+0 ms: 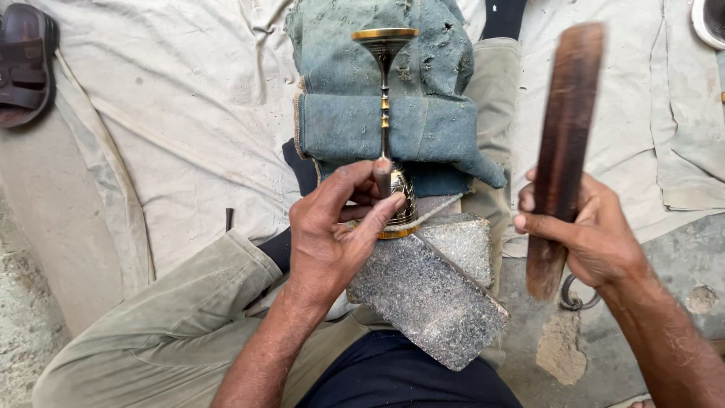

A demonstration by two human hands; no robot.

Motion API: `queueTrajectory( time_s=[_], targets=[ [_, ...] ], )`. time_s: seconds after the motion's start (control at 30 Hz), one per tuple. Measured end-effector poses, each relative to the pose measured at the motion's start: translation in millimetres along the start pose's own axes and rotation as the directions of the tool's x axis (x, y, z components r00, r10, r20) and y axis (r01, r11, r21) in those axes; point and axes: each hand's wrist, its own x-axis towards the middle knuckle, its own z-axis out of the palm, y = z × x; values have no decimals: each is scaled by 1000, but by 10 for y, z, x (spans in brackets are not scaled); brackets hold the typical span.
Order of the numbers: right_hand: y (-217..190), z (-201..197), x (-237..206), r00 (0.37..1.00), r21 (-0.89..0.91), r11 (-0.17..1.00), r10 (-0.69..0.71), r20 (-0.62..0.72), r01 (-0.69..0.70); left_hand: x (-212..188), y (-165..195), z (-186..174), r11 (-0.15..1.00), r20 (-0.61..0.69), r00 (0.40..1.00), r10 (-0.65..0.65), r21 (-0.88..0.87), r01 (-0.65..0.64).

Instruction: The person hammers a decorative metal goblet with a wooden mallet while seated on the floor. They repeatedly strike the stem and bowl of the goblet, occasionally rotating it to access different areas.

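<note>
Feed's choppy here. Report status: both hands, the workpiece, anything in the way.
Left hand pins brass goblet with a small tool on stone block. Right hand holds wooden bat raised, clear. Nothing between them.

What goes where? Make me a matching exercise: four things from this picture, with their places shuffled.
Things:
1. brass goblet
2. wooden stick
3. sandal
4. stone block

Places:
A. top left corner, on the pale cloth
B. raised in the right hand
C. lying on folded blue denim, its base gripped by the left hand
D. on the lap, just below the goblet's base

Pairs: 1-C, 2-B, 3-A, 4-D
</note>
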Motion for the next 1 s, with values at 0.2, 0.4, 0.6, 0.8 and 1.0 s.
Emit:
queueTrajectory(
  time_s=[0.2,0.4,0.6,0.8,1.0],
  targets=[
    [-62,-16,-140,971,-18,973,-226,82,229,-14,34,95,976,31,997,76,200,-81],
    [-398,36,-313,984,-468,866,-157,84,178,-111,-36,152,969,-26,998,49,243,-41],
    [-842,129,-392,964,-710,656,-225,140,256,-226,-144,288,972,-190,981,51,235,-5],
    [-1272,254,-343,945,-949,166,-240,223,267,-246,-83,340,926,-183,962,201,355,-126],
    [-1337,274,-299,933,-937,177,-257,251,301,-204,-18,355,943,-191,975,116,328,-48]
  ],
)
